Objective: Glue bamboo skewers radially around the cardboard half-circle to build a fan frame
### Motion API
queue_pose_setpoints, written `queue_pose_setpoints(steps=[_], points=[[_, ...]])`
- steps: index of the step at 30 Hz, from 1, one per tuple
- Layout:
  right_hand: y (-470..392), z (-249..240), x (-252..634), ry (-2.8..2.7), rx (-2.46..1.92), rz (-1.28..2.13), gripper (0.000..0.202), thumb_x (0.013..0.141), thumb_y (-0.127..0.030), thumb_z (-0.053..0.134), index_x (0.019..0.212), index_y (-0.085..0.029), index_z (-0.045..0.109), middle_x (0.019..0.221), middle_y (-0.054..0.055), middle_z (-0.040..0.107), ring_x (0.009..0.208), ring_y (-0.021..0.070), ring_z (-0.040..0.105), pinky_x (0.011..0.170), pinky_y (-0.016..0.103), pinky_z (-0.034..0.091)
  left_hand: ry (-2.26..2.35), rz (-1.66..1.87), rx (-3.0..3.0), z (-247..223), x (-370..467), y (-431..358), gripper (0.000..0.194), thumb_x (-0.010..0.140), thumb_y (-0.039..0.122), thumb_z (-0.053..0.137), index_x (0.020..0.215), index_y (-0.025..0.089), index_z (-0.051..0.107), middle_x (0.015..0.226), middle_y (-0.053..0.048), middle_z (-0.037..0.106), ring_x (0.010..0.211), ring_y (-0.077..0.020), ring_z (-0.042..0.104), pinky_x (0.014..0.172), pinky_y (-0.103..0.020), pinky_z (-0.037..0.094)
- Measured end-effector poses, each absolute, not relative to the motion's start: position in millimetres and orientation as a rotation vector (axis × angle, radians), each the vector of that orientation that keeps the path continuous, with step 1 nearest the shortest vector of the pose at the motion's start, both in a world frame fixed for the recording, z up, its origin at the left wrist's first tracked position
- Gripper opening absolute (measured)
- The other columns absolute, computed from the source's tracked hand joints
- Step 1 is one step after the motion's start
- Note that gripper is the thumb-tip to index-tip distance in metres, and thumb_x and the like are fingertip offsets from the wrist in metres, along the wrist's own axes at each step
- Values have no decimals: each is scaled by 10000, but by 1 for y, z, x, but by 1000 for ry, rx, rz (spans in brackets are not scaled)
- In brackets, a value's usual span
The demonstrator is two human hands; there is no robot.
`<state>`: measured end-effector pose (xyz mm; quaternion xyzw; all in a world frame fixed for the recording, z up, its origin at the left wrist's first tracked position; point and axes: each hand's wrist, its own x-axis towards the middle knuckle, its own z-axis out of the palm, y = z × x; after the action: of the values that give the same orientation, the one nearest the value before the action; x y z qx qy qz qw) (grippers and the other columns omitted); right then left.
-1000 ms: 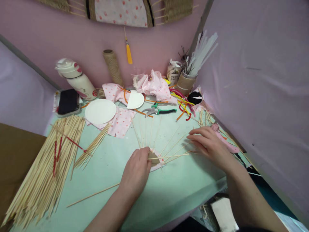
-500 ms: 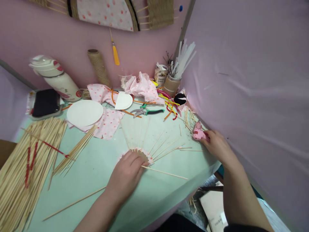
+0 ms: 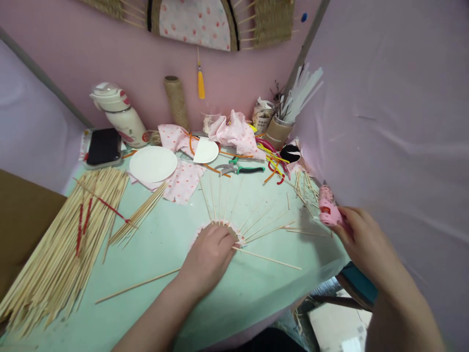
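My left hand (image 3: 214, 254) lies over a small cardboard piece (image 3: 230, 232) edged with pink-dotted cloth, its fingers together and pressing it onto the table. Thin bamboo sticks (image 3: 252, 222) fan out from the piece's far and right edges. One longer stick (image 3: 271, 258) points right from beside my fingertips. At the right side, my right hand (image 3: 361, 232) grips a pink glue gun (image 3: 327, 205) by its handle, held above the table with its nozzle pointing up and away. My palm covers most of the handle and part of the cardboard is hidden under my left hand.
A large pile of bamboo sticks (image 3: 69, 244) and a smaller bundle (image 3: 141, 212) lie left. Behind are a white oval card (image 3: 153, 164), green-handled pruning shears (image 3: 249, 170), a bottle (image 3: 126, 124), a twine roll (image 3: 176, 102) and a jar of glue sticks (image 3: 280, 131). A wall stands close right.
My right hand has lifted the glue gun off the table and turned its nozzle upward. My left hand stays on the cardboard piece. The whole view has shifted, moving the scene rightward.
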<state>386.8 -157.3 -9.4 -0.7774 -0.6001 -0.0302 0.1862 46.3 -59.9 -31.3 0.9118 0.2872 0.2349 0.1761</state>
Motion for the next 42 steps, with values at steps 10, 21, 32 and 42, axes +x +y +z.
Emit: queue_pose_setpoints(steps=[10, 21, 32, 42], points=[[-146, 0, 332, -1499, -1920, 710, 497, 958, -562, 407, 1257, -223, 613, 1050, 95, 699, 892, 238, 642, 739, 342, 537, 751, 410, 2599, -16, 40, -62, 245, 954, 159, 476, 837, 137, 690, 894, -80, 676, 907, -249, 592, 786, -411, 494], [-145, 11, 283, -1506, -1686, 1172, 481, 962, -529, 439, 1308, -253, 626, 1223, 95, 685, 1183, 296, 590, 984, 445, 503, 802, 78, 2593, -15, 34, -64, 260, 941, 131, 438, 896, 126, 694, 986, -109, 673, 935, -271, 599, 820, -447, 508], [-145, 4, 277, -1514, -1754, 1237, 434, 950, -533, 467, 1152, -227, 699, 965, 61, 740, 889, 238, 675, 844, 364, 563, 793, 118, 2659, -26, 32, -65, 259, 923, 109, 443, 821, 152, 678, 880, -84, 654, 854, -237, 573, 771, -393, 487], [-140, 0, 274, -1518, -1762, 1252, 420, 950, -506, 478, 1220, -249, 670, 929, 58, 720, 824, 225, 650, 762, 348, 560, 788, 109, 2684, -28, 34, -64, 306, 943, 105, 411, 798, 144, 677, 849, -80, 654, 814, -223, 580, 712, -365, 489]])
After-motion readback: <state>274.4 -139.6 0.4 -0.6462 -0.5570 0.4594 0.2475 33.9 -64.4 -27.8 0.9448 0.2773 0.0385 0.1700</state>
